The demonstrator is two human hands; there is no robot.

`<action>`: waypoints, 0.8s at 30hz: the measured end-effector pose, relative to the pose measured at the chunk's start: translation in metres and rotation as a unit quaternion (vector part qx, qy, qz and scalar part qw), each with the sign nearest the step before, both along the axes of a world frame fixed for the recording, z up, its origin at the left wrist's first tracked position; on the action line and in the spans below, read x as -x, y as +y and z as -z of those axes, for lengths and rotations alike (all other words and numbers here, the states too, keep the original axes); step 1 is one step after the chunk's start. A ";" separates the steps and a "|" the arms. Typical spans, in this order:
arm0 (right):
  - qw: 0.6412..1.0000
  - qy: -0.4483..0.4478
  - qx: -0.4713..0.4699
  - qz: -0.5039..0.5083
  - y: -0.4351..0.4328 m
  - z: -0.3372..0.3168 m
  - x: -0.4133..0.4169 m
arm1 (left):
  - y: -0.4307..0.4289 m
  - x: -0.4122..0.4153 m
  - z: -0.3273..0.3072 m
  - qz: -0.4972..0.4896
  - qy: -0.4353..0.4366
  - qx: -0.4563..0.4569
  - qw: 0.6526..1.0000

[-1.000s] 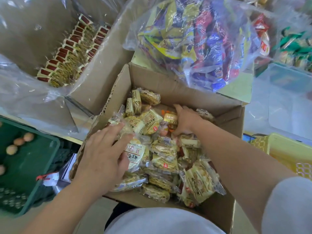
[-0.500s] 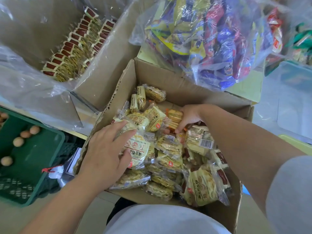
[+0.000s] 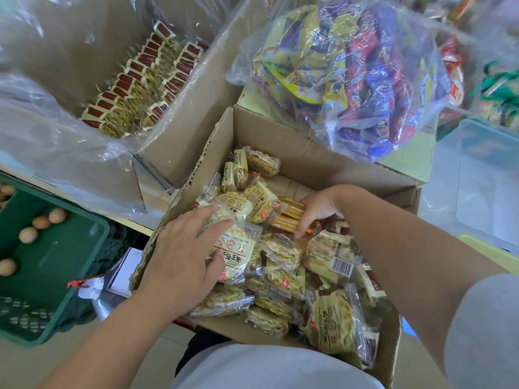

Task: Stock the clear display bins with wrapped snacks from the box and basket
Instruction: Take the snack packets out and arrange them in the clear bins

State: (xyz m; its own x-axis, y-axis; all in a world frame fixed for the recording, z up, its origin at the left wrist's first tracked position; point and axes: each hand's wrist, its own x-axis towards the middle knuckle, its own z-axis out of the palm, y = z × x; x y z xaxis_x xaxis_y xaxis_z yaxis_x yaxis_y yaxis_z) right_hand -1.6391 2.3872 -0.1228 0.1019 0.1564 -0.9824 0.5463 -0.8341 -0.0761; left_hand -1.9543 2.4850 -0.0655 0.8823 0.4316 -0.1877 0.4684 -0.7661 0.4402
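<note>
An open cardboard box [image 3: 303, 155] in front of me holds several wrapped round yellow snacks. My left hand [image 3: 182, 254] lies on the pile at the box's left side, fingers and thumb curled round a clear-wrapped round snack [image 3: 236, 248]. My right hand [image 3: 317, 209] reaches into the middle of the box, its fingers curled round a stack of orange-wrapped biscuits [image 3: 286, 217]. A clear display bin [image 3: 146, 88] up left holds rows of red-topped wrapped snacks.
A big clear bag of blue, red and yellow wrapped sweets [image 3: 356, 68] lies beyond the box on a yellow-green surface. A green crate [image 3: 70, 265] with several eggs stands at the left. A clear bin [image 3: 483, 178] stands at the right, a yellow basket [image 3: 488, 251] below it.
My right hand has pulled back slightly toward the box's middle and closed on the orange biscuit stack. My left hand has stayed on the round snack.
</note>
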 end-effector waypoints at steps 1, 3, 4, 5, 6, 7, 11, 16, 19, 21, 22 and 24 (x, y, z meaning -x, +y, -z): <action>1.000 0.012 0.005 -0.001 0.000 -0.003 0.002 | 0.000 0.000 0.000 0.001 0.000 0.000 1.000; 0.999 0.030 0.013 -0.005 0.000 -0.008 0.007 | 0.000 0.000 -0.001 0.002 -0.001 0.004 1.000; 0.999 0.030 0.014 0.001 -0.001 -0.011 0.009 | 0.000 0.000 -0.001 0.002 -0.001 0.006 1.000; 0.999 0.030 0.012 0.015 -0.002 -0.013 0.011 | 0.000 0.000 -0.001 0.001 -0.002 0.009 1.000; 0.999 0.033 0.008 0.033 -0.004 -0.015 0.013 | 0.000 -0.001 -0.002 -0.001 -0.003 0.014 1.000; 0.998 0.037 0.001 0.049 -0.006 -0.017 0.015 | 0.000 -0.001 -0.003 -0.003 -0.005 0.018 1.000; 0.995 0.014 -0.044 0.083 -0.020 -0.020 0.022 | 0.001 -0.003 -0.007 -0.026 -0.022 0.046 0.998; 0.984 0.006 -0.097 0.146 -0.039 -0.022 0.038 | 0.002 -0.017 -0.016 -0.038 -0.032 0.032 0.998; 0.964 0.045 -0.147 0.216 -0.048 -0.023 0.049 | 0.001 -0.035 -0.023 -0.017 -0.047 0.023 0.998; 0.934 0.079 -0.186 0.294 -0.055 -0.020 0.056 | 0.000 -0.051 -0.027 0.011 -0.036 0.042 0.998; 0.919 0.091 -0.203 0.325 -0.058 -0.018 0.060 | -0.001 -0.060 -0.028 0.029 -0.021 0.050 0.998; 0.897 0.096 -0.238 0.360 -0.064 -0.013 0.066 | 0.000 -0.079 -0.027 0.070 0.023 0.052 0.996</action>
